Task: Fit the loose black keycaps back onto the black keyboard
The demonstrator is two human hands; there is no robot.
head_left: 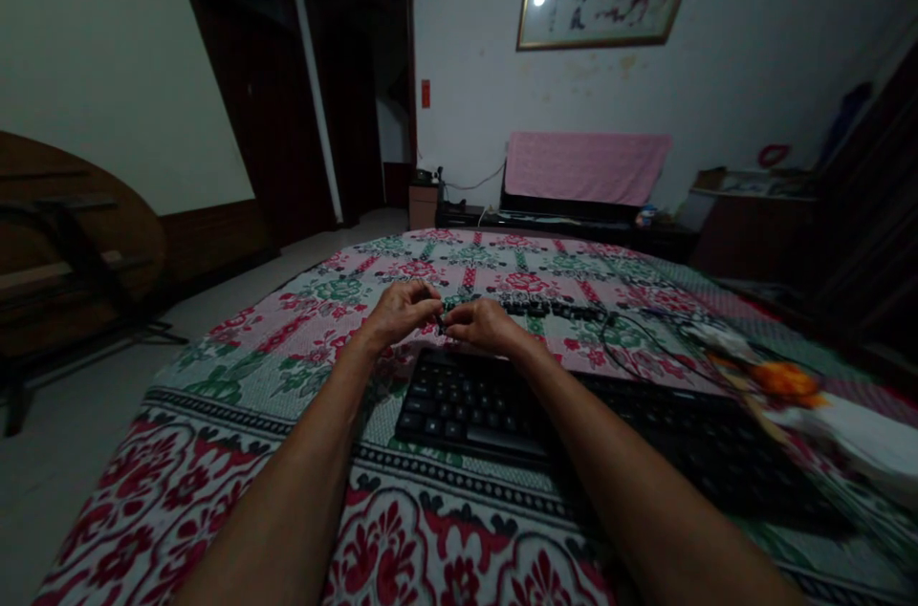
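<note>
Thumb and fingers of the bare left hand (406, 310) are drawn into a pinch, the right hand's (484, 324) likewise, both at one small dark piece (440, 323) near the centre of the frame. It sits just beyond the wide black plastic keyboard (459, 400); from where I stand, its exact shape is lost. I'd steady it with one hand and work with the other's fingertips, keeping both forearms off the keys and the piece away from the row of small black pieces (527, 309) to its right. As for containers, I can't make one out for certain: the blurred white object (871, 439) at the right edge might be one, its contents unreadable, beside a crumpled-looking orange item (787, 383).
</note>
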